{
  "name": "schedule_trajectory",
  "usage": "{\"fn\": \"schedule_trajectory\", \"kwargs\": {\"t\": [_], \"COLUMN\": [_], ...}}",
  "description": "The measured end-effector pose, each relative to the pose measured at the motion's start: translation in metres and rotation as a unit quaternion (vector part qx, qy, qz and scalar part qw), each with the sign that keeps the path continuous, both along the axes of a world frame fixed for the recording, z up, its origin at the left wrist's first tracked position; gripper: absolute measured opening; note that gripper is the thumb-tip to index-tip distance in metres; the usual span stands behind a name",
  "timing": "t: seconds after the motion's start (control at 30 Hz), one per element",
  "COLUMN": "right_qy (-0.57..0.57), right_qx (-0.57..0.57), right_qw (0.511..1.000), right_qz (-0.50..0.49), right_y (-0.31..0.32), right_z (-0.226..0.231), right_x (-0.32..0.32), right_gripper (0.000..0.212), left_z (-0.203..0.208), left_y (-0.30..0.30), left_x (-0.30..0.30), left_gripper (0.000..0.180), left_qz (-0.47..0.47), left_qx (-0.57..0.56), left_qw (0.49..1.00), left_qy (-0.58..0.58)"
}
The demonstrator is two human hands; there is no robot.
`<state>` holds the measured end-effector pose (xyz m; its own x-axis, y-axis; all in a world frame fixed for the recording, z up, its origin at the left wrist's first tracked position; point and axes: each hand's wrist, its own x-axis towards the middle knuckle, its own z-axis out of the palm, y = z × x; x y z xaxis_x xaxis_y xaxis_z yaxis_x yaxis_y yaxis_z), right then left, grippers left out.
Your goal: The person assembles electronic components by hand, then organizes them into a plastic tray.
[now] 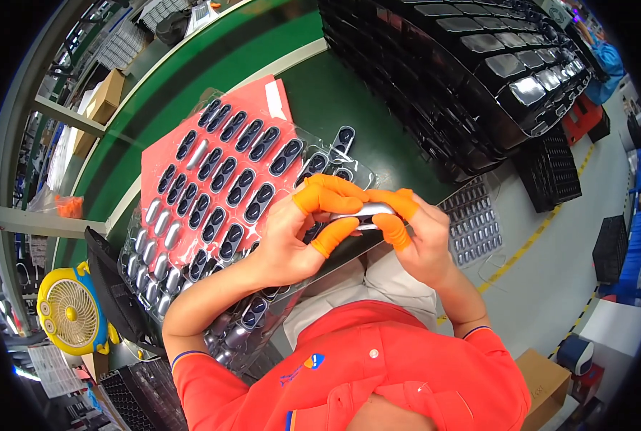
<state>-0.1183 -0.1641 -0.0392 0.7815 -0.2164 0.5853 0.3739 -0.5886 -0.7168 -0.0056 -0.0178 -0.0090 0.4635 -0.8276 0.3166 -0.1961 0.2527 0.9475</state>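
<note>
Silver case (369,209) pinched two-handed

Clear trays (369,174) left of the fingers: rows of dark-faced pieces (260,203), plus some silver backs (169,237). Black tray stack (406,86) sits beyond them, to the right. Case itself is shiny, rounded, long and slim, gripped between the orange-covered fingertips of left hand (291,241) and right hand (422,237). Bench (388,136) edge runs close by the fingers; bare green between them and the stack.
</note>
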Motion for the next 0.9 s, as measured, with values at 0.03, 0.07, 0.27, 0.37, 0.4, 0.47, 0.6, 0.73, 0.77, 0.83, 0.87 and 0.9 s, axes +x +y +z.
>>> {"fn": "schedule_trajectory", "kwargs": {"t": [0.03, 0.07, 0.27, 0.37, 0.4, 0.47, 0.6, 0.73, 0.77, 0.83, 0.87, 0.9], "right_qy": [0.001, -0.026, -0.093, -0.089, -0.089, -0.074, -0.033, -0.008, -0.013, -0.018, 0.024, 0.065], "right_qx": [0.001, -0.011, -0.041, -0.036, -0.035, -0.022, 0.038, 0.111, 0.106, 0.101, 0.147, 0.192], "right_qw": [1.0, 0.999, 0.992, 0.994, 0.994, 0.996, 0.997, 0.99, 0.99, 0.99, 0.986, 0.978], "right_qz": [0.0, -0.02, -0.071, -0.059, -0.053, -0.053, -0.062, -0.081, -0.09, -0.098, -0.076, -0.054], "right_y": [0.001, 0.003, 0.018, 0.017, 0.016, 0.011, 0.005, 0.012, 0.017, 0.017, 0.014, 0.011], "right_z": [-0.002, -0.005, -0.017, -0.02, -0.019, -0.015, -0.008, -0.01, -0.01, -0.009, -0.006, -0.003], "right_x": [0.0, 0.001, 0.001, 0.001, 0.001, 0.0, -0.002, -0.004, -0.003, -0.004, -0.005, -0.005], "right_gripper": [0.033, 0.03, 0.024, 0.023, 0.023, 0.021, 0.014, 0.01, 0.009, 0.009, 0.011, 0.014], "left_z": [0.001, 0.002, 0.002, -0.002, -0.001, 0.002, 0.018, 0.01, 0.009, 0.007, 0.006, 0.008], "left_y": [-0.001, -0.001, 0.005, 0.003, 0.002, 0.0, -0.007, -0.004, -0.004, -0.004, -0.004, -0.005], "left_x": [-0.001, -0.002, 0.004, 0.001, 0.001, 0.0, 0.006, 0.003, 0.002, 0.0, 0.0, 0.001], "left_gripper": [0.019, 0.019, 0.021, 0.021, 0.02, 0.019, 0.013, 0.013, 0.013, 0.014, 0.015, 0.015], "left_qz": [0.018, 0.037, 0.016, 0.004, -0.006, -0.028, -0.035, -0.021, -0.02, -0.012, -0.009, -0.009], "left_qx": [0.019, 0.038, 0.155, 0.181, 0.216, 0.279, 0.205, 0.197, 0.198, 0.22, 0.231, 0.232], "left_qw": [0.999, 0.997, 0.965, 0.957, 0.965, 0.96, 0.971, 0.977, 0.977, 0.97, 0.966, 0.966], "left_qy": [-0.032, -0.063, -0.213, -0.226, -0.148, 0.01, 0.115, 0.072, 0.073, 0.102, 0.115, 0.115]}}
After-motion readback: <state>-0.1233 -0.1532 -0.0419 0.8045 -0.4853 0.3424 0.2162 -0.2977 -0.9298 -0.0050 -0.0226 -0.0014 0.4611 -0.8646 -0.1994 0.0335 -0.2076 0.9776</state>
